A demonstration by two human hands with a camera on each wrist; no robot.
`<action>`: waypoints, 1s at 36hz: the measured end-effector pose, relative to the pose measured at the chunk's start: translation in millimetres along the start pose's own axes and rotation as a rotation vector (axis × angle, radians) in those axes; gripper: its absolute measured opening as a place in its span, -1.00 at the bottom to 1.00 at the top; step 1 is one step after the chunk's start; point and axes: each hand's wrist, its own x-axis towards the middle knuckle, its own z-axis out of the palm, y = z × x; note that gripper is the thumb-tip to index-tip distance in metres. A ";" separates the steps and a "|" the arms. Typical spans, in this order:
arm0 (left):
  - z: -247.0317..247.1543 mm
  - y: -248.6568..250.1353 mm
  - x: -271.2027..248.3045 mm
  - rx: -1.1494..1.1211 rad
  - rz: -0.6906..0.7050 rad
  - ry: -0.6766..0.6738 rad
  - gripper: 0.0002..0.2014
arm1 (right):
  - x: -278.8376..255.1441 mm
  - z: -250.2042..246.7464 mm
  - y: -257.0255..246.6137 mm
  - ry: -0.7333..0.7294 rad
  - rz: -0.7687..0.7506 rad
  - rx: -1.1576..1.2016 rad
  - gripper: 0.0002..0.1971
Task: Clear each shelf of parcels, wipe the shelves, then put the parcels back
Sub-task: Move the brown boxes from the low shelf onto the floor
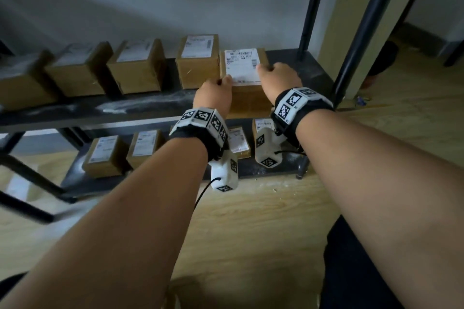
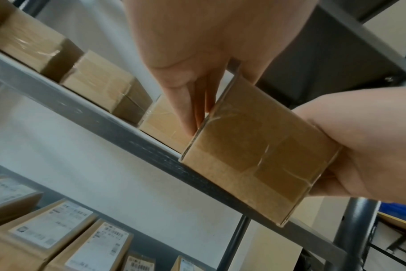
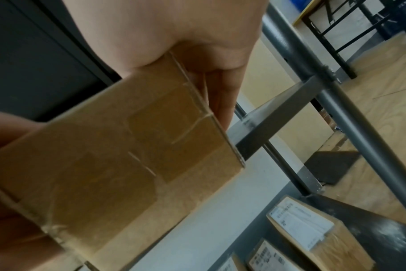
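1. Parcel (image 1: 247, 83) sits at the right end of the upper shelf (image 1: 140, 105), label up, right beside its neighbour parcel (image 1: 197, 61), and both hands are on it.
2. Left hand (image 1: 213, 96) grips the left side and right hand (image 1: 278, 78) grips the right side; from the head view the thumbs lie over the label's edges.
3. Underneath is what the head view can't give: the left wrist view shows the left fingers (image 2: 188, 102) pressed together, straight down the box's side, slotted between it and the next parcel.
4. The right wrist view shows the right fingers (image 3: 223, 91) together, flat along the opposite side, palm wrapped over the top corner.
5. Both wrist views catch the taped brown bottom face jutting out past the shelf's front edge, so the box overhangs there.
6. Count from the head view: five parcels on the upper shelf, the held one included.
7. Lower shelf (image 1: 253, 168): four parcels show, partly hidden behind the wrists, so there may be more.
8. Two dark uprights (image 1: 361, 32) rise at the rack's right end.
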 end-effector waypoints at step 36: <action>133.9 -308.3 -98.7 -0.176 -0.562 -0.320 -0.63 | -149.4 262.5 171.8 -0.524 0.181 -0.117 -0.67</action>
